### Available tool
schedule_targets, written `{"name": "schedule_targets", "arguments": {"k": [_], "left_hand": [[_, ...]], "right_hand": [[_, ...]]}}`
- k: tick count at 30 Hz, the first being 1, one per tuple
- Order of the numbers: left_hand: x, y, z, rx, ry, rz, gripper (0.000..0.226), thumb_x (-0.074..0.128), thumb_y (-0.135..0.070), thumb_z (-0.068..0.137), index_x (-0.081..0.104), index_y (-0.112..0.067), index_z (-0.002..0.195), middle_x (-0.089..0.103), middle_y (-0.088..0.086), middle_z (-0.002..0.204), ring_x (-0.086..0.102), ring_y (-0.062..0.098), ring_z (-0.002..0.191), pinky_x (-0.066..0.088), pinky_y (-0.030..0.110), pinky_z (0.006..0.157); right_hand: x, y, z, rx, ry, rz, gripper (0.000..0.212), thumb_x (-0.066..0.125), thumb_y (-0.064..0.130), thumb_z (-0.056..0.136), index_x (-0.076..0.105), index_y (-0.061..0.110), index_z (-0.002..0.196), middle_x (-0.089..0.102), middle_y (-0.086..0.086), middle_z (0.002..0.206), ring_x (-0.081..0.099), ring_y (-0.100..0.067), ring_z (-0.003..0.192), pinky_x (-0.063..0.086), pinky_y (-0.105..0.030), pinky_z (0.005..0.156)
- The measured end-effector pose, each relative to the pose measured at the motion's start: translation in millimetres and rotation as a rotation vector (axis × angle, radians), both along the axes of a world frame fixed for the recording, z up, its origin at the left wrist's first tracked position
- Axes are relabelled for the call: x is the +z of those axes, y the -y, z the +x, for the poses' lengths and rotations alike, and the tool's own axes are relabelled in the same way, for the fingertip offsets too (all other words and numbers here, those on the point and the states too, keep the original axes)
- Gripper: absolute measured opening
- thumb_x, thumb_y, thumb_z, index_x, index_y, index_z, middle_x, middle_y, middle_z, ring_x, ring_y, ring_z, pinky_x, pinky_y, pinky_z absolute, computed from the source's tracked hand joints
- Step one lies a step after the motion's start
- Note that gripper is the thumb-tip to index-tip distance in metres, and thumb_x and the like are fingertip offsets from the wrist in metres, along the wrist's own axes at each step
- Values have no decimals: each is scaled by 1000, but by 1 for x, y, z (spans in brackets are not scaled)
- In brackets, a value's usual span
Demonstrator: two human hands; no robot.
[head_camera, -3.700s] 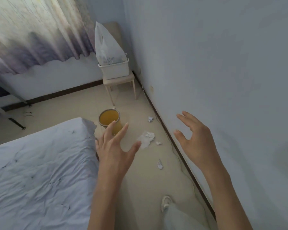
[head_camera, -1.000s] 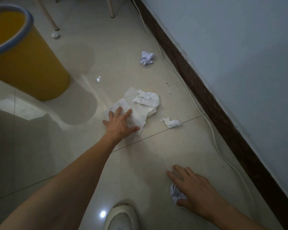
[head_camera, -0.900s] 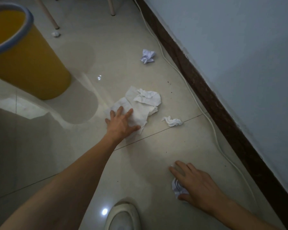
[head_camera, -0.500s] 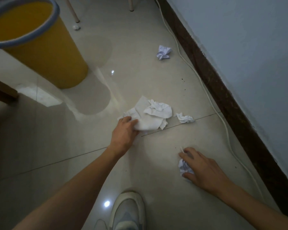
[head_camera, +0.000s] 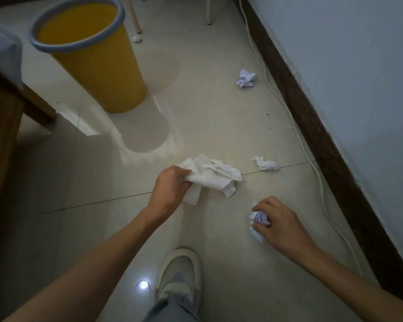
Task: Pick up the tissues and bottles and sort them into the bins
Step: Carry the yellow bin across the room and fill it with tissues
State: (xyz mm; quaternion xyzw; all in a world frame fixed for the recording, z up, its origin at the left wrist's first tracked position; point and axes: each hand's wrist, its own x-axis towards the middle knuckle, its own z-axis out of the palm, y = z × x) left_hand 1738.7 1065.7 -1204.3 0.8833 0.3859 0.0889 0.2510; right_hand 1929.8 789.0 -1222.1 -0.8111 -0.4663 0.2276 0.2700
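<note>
Yellow bin (head_camera: 98,73) with grey-blue rim, white crumpled tissues (head_camera: 215,176), pale beige floor tiles (head_camera: 219,126), dark brown skirting (head_camera: 316,126).

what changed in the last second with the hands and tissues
The left hand, flat on the large tissue a second ago, has curled and now grips its near edge, bunching it. The right hand has closed round the small crumpled tissue. The tissue ball by the cable and the yellow bin stay put.

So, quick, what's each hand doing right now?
Left hand: closed, gripping the big tissue.
Right hand: closed, pinching a crumpled tissue.
</note>
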Motion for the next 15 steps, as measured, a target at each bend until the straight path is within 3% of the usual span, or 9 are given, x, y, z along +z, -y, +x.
{"name": "schedule_targets", "arguments": {"k": [2, 9, 13, 15], "left_hand": [[14, 4, -3, 35, -1, -34, 34, 81, -26, 89, 79, -16, 122, 76, 7, 116, 70, 25, 105, 49, 29, 91], [77, 14, -14, 103, 55, -168, 37, 77, -34, 94, 76, -20, 128, 75, 4, 124, 68, 15, 109, 44, 19, 84], [122, 15, -22, 83, 43, -146, 34, 79, -35, 93, 78, -21, 124, 76, 3, 122, 68, 14, 107, 45, 20, 83], [151, 13, -22, 58, 34, -133, 33, 79, -34, 92, 79, -22, 123, 76, 2, 121, 69, 17, 111, 51, 27, 88]], "right_hand": [[13, -9, 0, -19, 23, 35, 30, 85, 27, 84, 70, 25, 110, 54, 20, 107, 58, 8, 88, 52, -17, 79], [65, -36, 3, -68, 50, 174, 37, 91, 28, 76, 74, 22, 109, 68, 9, 110, 60, -3, 86, 53, -25, 79], [101, -45, -1, -67, 47, 253, 39, 94, 24, 73, 77, 17, 107, 71, 7, 110, 61, -4, 85, 49, -23, 78], [119, -49, -2, -72, 46, 296, 39, 94, 23, 71, 78, 16, 106, 72, 5, 109, 61, -4, 83, 50, -24, 77]]}}
